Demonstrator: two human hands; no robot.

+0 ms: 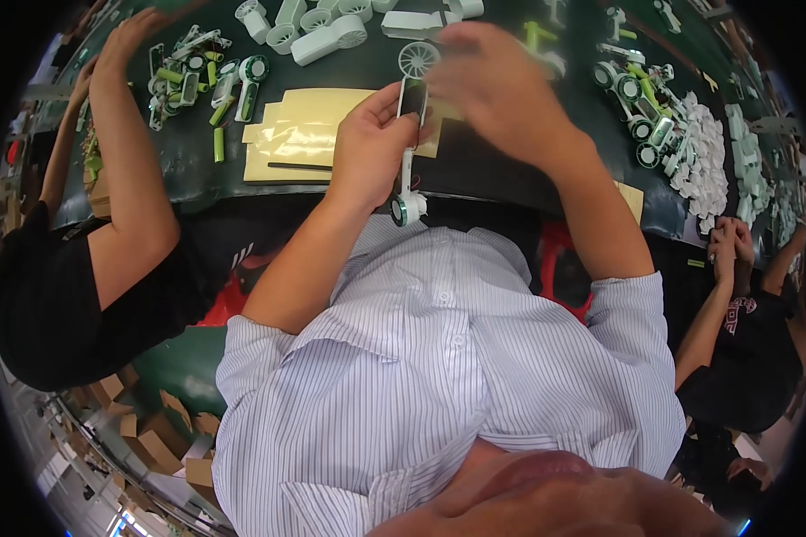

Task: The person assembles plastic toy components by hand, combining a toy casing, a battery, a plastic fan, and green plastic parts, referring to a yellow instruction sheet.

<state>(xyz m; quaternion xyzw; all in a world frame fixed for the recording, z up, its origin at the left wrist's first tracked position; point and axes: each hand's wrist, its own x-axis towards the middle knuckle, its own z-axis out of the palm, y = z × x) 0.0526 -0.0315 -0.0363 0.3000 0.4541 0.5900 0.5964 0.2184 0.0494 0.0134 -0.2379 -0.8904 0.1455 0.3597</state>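
The left hand (376, 148) has its thumb and fingers closed around a slim white handheld-fan body (407, 168), gripping it near the middle. Its long axis runs almost straight away from the person, the far end leaning slightly rightward. The round motor head (408, 209), ringed in green, points back toward the striped shirt (439, 340), on the near side of the left hand. A spoked round grille (419, 60) sits past the fingertips, at the far end. The right hand (488, 85), blurred, is just right of that end, fingers partly bent; whether it grips anything I cannot tell. Yellow sheets (287, 134) lie beneath and left of the left hand, and a green cylindrical cell (218, 145) farther left.
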